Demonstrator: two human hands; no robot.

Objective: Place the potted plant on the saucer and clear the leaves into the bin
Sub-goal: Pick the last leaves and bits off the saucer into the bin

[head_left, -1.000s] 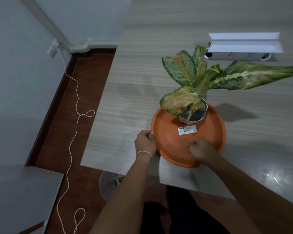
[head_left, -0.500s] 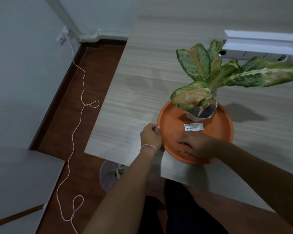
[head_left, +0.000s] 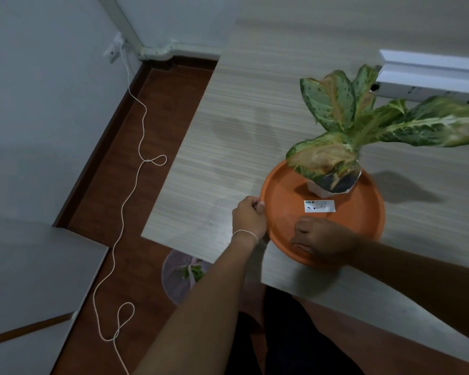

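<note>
A potted plant (head_left: pixel 358 125) with broad speckled green and yellowed leaves stands in a small white pot (head_left: pixel 318 189) at the far side of an orange saucer (head_left: pixel 363 212). The saucer lies at the table's near edge, slightly overhanging it, with a white label (head_left: pixel 319 206) inside. My left hand (head_left: pixel 248 217) pinches the saucer's left rim. My right hand (head_left: pixel 320 238) rests inside the saucer near its front rim, fingers curled and pressed to the surface; what is under them is hidden. Below the table edge a pale bin (head_left: pixel 182 274) holds green leaves.
The pale striped table (head_left: pixel 241 125) ends at a left edge over a red-brown floor (head_left: pixel 136 190). A white cord (head_left: pixel 130 185) trails across the floor from a wall socket. A white box-like object (head_left: pixel 428 77) sits at the table's back right. A grey cabinet top (head_left: pixel 30 272) lies at left.
My right hand slid from a closed fist at the saucer's front to the left along its inner surface. The left hand stayed on the rim. The view shifted left.
</note>
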